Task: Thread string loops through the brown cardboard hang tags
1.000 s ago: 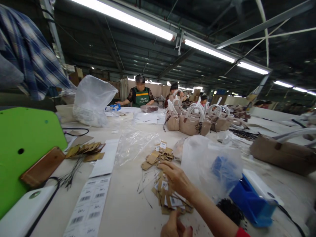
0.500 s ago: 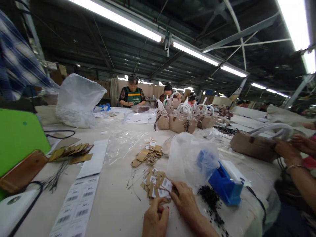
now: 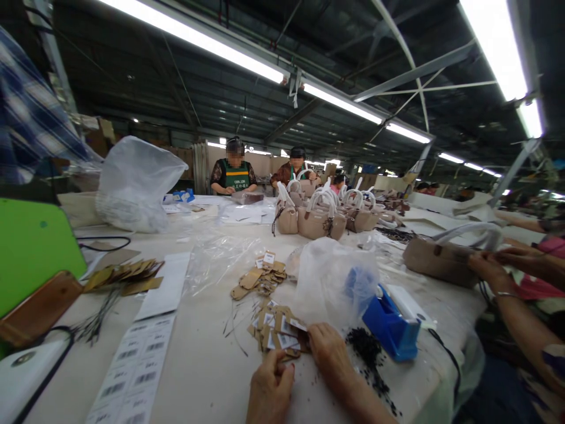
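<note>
Brown paper tags with white barcode labels [image 3: 274, 328] lie in a loose heap on the table in front of me. My right hand [image 3: 329, 353] is closed on the edge of one tag [image 3: 299, 325] at the heap's right side, tilting it up from the others. Just below the heap, my left hand [image 3: 270, 386] has thumb and fingers curled together; whatever they hold, if anything, is hidden. A second pile of brown tags [image 3: 260, 275] lies a little farther off. To the left is a sheet of barcode stickers [image 3: 131, 368].
Right of my hands are black small pieces [image 3: 367, 350], a blue tape dispenser [image 3: 392, 324] and a clear plastic bag [image 3: 324, 280]. Stacked tags [image 3: 121, 274] and a green panel [image 3: 37, 247] stand left. Beige handbags [image 3: 320, 221] sit farther back. A co-worker's hands [image 3: 492, 268] touch another handbag.
My right hand has lifted the edge of a labelled tag, which now tilts up. My left hand stays by the heap. The view has shifted slightly, and the person behind the handbags shows more.
</note>
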A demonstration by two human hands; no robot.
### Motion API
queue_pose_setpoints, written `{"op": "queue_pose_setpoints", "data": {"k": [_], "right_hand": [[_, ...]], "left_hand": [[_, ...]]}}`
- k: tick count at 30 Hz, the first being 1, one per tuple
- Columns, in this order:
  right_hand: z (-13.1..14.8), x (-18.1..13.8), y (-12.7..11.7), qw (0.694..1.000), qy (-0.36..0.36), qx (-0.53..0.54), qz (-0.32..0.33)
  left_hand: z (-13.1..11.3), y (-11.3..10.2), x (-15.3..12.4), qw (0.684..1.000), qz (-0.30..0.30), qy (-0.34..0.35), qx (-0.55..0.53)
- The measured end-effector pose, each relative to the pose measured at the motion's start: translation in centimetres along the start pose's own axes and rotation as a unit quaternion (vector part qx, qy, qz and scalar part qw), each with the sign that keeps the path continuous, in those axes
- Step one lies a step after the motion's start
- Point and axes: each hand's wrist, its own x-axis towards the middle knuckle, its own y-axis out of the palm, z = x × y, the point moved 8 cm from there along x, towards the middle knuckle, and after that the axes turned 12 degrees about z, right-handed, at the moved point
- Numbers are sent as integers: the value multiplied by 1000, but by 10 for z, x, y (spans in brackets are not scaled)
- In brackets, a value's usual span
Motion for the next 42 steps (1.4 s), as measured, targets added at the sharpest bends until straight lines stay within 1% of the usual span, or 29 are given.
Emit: {"op": "queue_pose_setpoints", "data": {"k": [3,6,9,12,13,15,17,19,21,22,23,24,25,26,27,29,30,31,32,33,34,35,36,37,38,39,40,41,42], "right_hand": [[5,-5,-8,999,-5,-15,-46],[17,-11,-22,995,-24,-14,-92],[38,-20,-42,988,-66,-1,-137],[57,-31,-60,978,-91,20,-189],[61,-35,-64,975,-88,25,-204],[66,-42,-65,974,-73,31,-212],[69,-48,-60,977,-66,37,-202],[70,-55,-55,979,-61,57,-188],[64,-65,-55,974,-22,109,-199],[56,-71,-55,965,23,156,-211],[45,-77,-53,947,87,220,-219],[32,-83,-48,916,160,298,-218],[22,-89,-38,870,227,387,-204],[16,-93,-26,813,278,479,-178],[15,-95,-15,750,309,566,-148],[20,-94,2,620,327,705,-108],[23,-93,6,567,326,750,-102],[25,-91,8,527,326,778,-103],[25,-91,8,504,326,793,-107],[24,-90,8,495,325,798,-113],[22,-90,7,497,325,796,-119],[19,-91,6,508,327,787,-125],[15,-93,4,524,332,774,-131],[11,-96,2,545,337,755,-137],[6,-98,-1,572,340,732,-144],[2,-101,-5,605,340,704,-150],[-1,-104,-9,642,337,671,-155],[-3,-106,-13,678,331,638,-155],[-3,-107,-15,707,325,609,-151]], "left_hand": [[-1,0,0,999,-5,-3,-32],[3,3,2,992,6,-27,-121],[10,6,7,972,13,-56,-227],[10,9,10,947,30,-42,-316],[9,11,10,938,45,-31,-341],[5,15,9,921,79,-6,-380],[1,19,6,897,104,5,-429],[-2,21,2,874,123,-1,-471],[-9,21,-3,855,138,-9,-500],[-14,20,-6,846,146,-7,-512],[-19,18,-8,838,153,-1,-524],[-26,16,-10,830,161,11,-534],[-32,15,-13,823,171,24,-541],[-37,15,-15,819,184,37,-542],[-42,15,-17,818,200,48,-538],[-46,19,-19,821,230,59,-519],[-46,21,-20,825,237,58,-510],[-43,23,-19,830,237,55,-502],[-41,24,-18,835,236,53,-494],[-38,26,-17,839,238,52,-487],[-35,26,-15,841,237,54,-483],[-33,26,-13,843,235,61,-481],[-31,24,-11,847,229,73,-475],[-28,20,-9,859,214,89,-457],[-25,15,-7,883,190,107,-417],[-23,8,-6,916,157,131,-344],[-24,2,-8,949,125,166,-236],[-29,0,-11,967,101,210,-101],[-36,3,-17,959,80,269,37]]}}
